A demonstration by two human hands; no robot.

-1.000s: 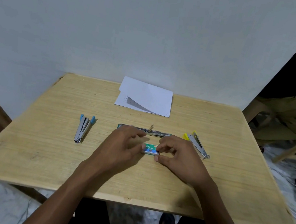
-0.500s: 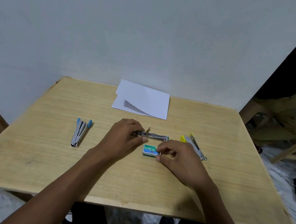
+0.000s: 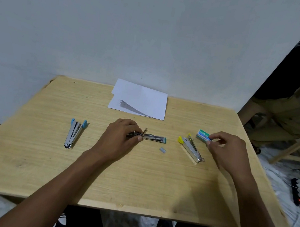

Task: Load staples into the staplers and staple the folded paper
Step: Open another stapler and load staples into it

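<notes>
Three staplers on table (image 3: 24, 163): L hand (image 3: 121, 138) grips green stapler (image 3: 153, 137) mid-table; R hand (image 3: 226, 152) pinches staple box (image 3: 203, 135) right of it, behind yellow stapler (image 3: 191, 149). Staple strip (image 3: 162, 150) just in front of green stapler; blue stapler (image 3: 74, 134) left, folded paper (image 3: 139, 99) behind.

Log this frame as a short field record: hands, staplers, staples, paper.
left hand: grips the green-tipped stapler, which lies opened on the table
right hand: holds the staple box beside the yellow stapler
blue stapler: untouched, at left
loose staple strip: on the table between the green-tipped and yellow staplers
folded paper: far edge, not stapled as far as visible
</notes>
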